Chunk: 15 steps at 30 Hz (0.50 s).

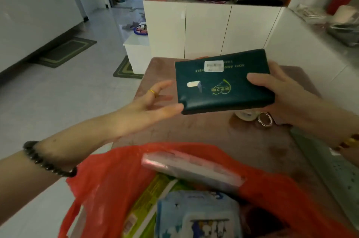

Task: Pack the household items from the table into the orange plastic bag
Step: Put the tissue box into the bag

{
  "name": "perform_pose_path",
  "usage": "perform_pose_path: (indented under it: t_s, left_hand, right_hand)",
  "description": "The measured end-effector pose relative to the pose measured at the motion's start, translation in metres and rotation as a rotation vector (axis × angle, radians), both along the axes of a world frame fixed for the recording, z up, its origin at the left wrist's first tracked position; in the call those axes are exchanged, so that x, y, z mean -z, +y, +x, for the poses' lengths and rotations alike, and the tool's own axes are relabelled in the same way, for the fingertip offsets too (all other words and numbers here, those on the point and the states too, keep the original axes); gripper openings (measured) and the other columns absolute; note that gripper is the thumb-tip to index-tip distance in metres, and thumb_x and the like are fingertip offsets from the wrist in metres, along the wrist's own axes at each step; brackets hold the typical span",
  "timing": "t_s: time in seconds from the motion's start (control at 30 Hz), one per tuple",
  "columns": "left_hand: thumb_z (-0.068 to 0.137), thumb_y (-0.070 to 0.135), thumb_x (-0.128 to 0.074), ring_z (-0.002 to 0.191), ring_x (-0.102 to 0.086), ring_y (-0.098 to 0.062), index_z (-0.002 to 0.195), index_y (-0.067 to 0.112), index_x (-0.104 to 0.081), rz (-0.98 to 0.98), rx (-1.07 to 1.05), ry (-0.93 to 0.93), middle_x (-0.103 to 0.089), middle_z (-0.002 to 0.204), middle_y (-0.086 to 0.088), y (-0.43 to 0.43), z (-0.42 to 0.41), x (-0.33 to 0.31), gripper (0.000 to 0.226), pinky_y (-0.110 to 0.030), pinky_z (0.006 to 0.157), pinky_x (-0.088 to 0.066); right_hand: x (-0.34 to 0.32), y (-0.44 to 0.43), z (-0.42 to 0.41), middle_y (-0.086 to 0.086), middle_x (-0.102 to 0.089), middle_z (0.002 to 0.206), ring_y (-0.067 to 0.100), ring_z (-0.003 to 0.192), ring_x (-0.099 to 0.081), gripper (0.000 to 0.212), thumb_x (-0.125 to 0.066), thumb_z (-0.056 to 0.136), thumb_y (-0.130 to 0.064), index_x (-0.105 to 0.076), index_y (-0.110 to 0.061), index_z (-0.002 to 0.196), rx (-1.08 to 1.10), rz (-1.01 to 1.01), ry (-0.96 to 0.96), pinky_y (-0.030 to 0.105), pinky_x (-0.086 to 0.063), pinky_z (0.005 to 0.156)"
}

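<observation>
My right hand [275,92] grips the right end of a dark green tissue pack [223,82] and holds it level above the table. Just left of the pack, my left hand [153,102] is open, its fingertips near the pack's lower left corner; whether they touch it is unclear. The orange plastic bag [108,183] stands open at the near edge. Inside it lie a pink flat package [192,168], a blue wet-wipes pack [200,214] and a green-and-white package [147,199].
The brown table [213,133] carries a roll of clear tape [246,115] and a metal ring [265,119] under the green pack. A grey-green strip [330,164] lies along the right edge. White cabinets [206,30] stand behind; tiled floor lies to the left.
</observation>
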<state>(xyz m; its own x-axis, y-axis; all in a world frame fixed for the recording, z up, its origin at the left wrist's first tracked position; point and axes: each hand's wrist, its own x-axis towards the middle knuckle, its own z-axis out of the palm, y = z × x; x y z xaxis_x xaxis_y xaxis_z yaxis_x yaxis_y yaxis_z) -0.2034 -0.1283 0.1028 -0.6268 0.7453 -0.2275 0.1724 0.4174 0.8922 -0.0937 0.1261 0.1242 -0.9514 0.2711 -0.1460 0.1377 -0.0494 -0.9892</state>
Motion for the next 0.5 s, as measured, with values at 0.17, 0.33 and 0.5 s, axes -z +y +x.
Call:
perform_pose_path:
  t_s: [0.17,0.33,0.5]
  left_hand:
    - [0.052,0.075,-0.061,0.118,-0.053,-0.017,0.143,0.036,-0.001,-0.545,0.080,0.180,-0.049,0.136,-0.004,-0.077,0.048,0.014,0.115,-0.021,0.092,-0.040]
    - [0.088,0.022,-0.058,0.058,-0.062,-0.011,0.099,0.011,-0.061,-0.430,-0.210,0.168,-0.063,0.076,-0.004,-0.112,0.061,0.019,0.016,-0.019,0.055,-0.050]
    - [0.092,0.019,-0.051,0.029,-0.036,-0.003,0.080,0.013,-0.062,0.002,-0.390,-0.157,-0.042,0.040,0.007,-0.120,0.072,-0.014,0.018,-0.015,0.030,-0.036]
  right_hand:
    - [-0.030,-0.053,0.075,-0.003,-0.068,0.097,0.008,0.068,-0.068,0.061,-0.067,0.064,-0.028,-0.049,-0.031,0.121,-0.107,0.154,0.029,0.018,-0.055,0.053]
    - [-0.012,-0.113,0.092,0.000,-0.065,0.107,0.002,0.091,-0.066,0.052,-0.067,0.062,-0.041,-0.057,-0.033,0.113,-0.157,0.267,-0.035,0.019,-0.052,0.085]
    - [0.014,-0.149,0.067,0.006,-0.065,0.116,0.020,0.106,-0.062,0.040,-0.069,0.077,-0.034,-0.061,-0.020,0.114,-0.074,0.160,-0.066,0.040,-0.046,0.100]
